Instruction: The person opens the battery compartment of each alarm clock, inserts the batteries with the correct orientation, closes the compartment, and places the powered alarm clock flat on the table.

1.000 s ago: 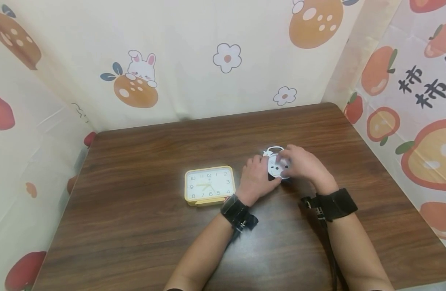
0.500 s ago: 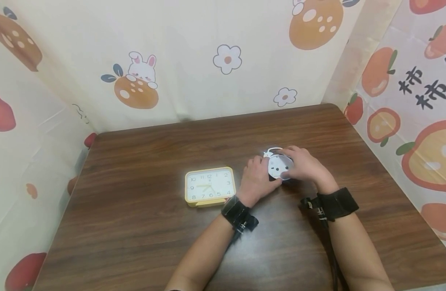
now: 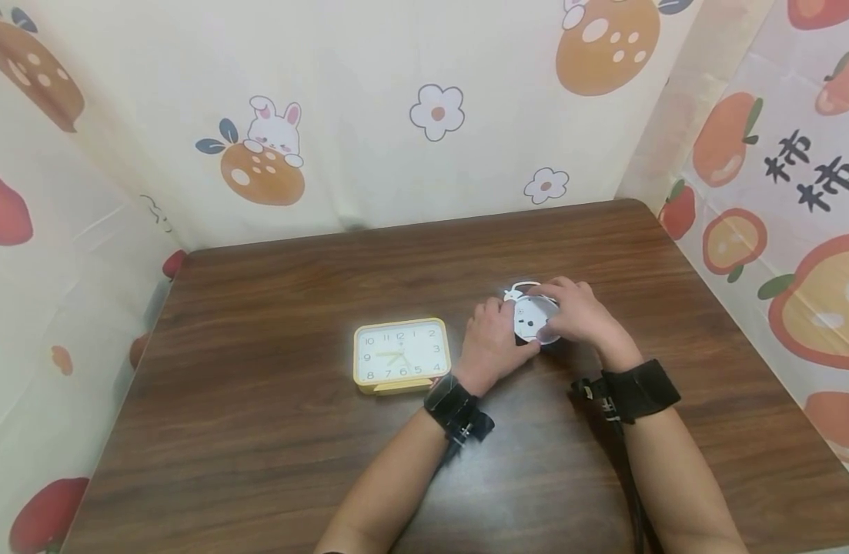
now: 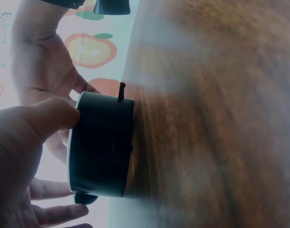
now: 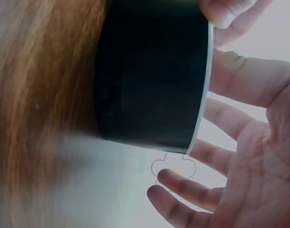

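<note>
A small round alarm clock (image 3: 529, 312) lies on the wooden table with its white back, dotted with small dark holes and knobs, facing up. Its black side wall (image 4: 100, 147) fills much of both wrist views. My left hand (image 3: 492, 345) holds the clock from the left, thumb on the near side and fingers along the left edge. From the right, my right hand (image 3: 582, 314) arches over the back, its thumb low and its fingers by the top, gripping across the clock. In the right wrist view several right fingers (image 5: 216, 154) extend past the white rim.
Left of my hands a yellow rectangular clock (image 3: 400, 355) lies face up, close to the left wrist strap (image 3: 452, 404). Another black strap (image 3: 642, 390) wraps the right wrist, its cord trailing down. Fruit-printed cloth walls (image 3: 369, 131) border the table (image 3: 272, 454).
The blurred right hand, earlier over the middle of the clock's back, has moved right and settled with thumb and fingers spread across it. The left hand keeps its hold.
</note>
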A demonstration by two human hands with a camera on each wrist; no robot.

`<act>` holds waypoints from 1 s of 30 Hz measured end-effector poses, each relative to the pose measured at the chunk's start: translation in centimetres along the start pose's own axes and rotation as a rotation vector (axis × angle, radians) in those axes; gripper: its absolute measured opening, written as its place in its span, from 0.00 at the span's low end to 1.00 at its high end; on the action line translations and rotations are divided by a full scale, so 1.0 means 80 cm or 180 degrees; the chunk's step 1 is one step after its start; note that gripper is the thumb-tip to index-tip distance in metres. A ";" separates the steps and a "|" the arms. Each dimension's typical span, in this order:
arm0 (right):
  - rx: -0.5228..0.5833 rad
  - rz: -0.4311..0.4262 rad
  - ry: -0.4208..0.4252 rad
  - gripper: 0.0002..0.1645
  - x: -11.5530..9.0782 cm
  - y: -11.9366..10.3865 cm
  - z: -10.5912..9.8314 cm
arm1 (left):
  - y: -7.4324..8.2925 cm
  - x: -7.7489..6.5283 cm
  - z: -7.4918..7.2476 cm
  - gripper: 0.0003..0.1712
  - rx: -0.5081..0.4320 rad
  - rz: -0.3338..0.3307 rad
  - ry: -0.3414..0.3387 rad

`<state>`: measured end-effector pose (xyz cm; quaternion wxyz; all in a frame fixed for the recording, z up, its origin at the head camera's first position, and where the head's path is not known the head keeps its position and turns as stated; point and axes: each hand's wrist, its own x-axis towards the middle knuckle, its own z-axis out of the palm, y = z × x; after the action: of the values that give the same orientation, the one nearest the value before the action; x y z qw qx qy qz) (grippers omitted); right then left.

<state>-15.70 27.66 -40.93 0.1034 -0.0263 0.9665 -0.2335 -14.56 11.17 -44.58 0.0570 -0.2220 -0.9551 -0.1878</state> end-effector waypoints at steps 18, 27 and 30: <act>0.0029 0.0000 0.0068 0.38 0.002 0.004 0.001 | 0.004 0.001 -0.001 0.40 -0.0076 0.0010 -0.0017; 0.0053 -0.0726 -0.0147 0.46 -0.005 0.034 -0.016 | -0.001 0.000 -0.001 0.42 -0.0016 0.0026 -0.0042; 0.0081 -0.0729 -0.0123 0.53 -0.007 0.039 -0.020 | -0.002 -0.001 0.000 0.44 -0.0015 -0.0004 -0.0030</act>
<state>-15.51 31.24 -40.84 0.0950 -0.1396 0.9519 -0.2556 -14.52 11.01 -44.61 0.0518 -0.2224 -0.9550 -0.1891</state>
